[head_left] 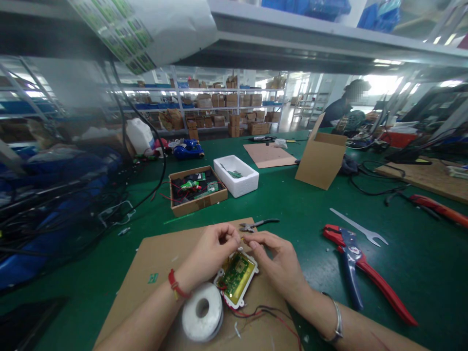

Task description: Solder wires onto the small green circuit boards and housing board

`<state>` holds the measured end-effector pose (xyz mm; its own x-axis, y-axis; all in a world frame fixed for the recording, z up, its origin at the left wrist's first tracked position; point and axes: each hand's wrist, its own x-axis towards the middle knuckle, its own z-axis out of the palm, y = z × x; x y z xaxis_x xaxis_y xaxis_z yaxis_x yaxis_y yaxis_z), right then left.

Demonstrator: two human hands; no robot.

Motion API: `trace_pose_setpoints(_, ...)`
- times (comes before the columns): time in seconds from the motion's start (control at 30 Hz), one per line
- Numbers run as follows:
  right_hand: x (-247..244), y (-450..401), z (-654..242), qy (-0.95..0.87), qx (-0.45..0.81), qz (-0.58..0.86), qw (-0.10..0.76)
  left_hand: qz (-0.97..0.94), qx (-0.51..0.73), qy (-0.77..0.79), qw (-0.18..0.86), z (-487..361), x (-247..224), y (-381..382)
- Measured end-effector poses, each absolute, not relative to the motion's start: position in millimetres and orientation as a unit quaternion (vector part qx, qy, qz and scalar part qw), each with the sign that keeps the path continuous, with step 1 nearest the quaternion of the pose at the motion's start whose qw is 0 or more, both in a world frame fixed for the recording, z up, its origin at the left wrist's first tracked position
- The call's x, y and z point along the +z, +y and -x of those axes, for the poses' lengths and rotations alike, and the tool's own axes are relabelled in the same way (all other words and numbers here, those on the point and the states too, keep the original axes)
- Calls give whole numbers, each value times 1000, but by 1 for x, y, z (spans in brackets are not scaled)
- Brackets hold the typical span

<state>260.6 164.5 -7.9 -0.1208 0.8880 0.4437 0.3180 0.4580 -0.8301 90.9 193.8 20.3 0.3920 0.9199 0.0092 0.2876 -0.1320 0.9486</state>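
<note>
My left hand (pixel 212 251), with a red cord bracelet, is closed in a pinch above the far edge of a small white case. My right hand (pixel 280 261) meets it there, thumb and forefinger pinched close together. What either set of fingertips grips is too small to make out. Inside the case lies a green circuit board (pixel 237 274) with yellow around it. Red and black wires (pixel 268 312) trail from the case's near end. A white spool (pixel 202 312) rests beside my left forearm. Diagonal cutters (pixel 259 224) lie just beyond my fingers.
Cardboard (pixel 161 253) lies under the work. Behind are a box of electronic parts (pixel 199 202) and a white foam box (pixel 241 185). Wire strippers (pixel 360 263) and an open-end wrench (pixel 358 226) lie right. A shelf (pixel 292 36) hangs overhead. A person (pixel 332 112) is across the bench.
</note>
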Motion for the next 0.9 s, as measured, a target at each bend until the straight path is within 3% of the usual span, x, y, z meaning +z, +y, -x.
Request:
trace_pose_setpoints(0.33, 9, 171, -268, -719, 223, 439, 491, -681, 316, 438, 494, -89, 20, 193)
trace_pose_setpoints(0.47, 35, 165, -326, -646, 174, 548, 502, -679, 311, 438, 501, -90, 20, 194)
trace_pose_setpoints(0.6, 26, 135, -410, -585, 100, 736, 326, -674, 315, 435, 507, -89, 18, 194)
trace_pose_setpoints(0.7, 11, 120, -453, -552, 166, 780, 242, -671, 317, 436, 509, -88, 15, 196)
trace_pose_setpoints(0.9, 18, 121, -463, -529, 344, 741, 230, -681, 323, 430, 498, -86, 10, 198)
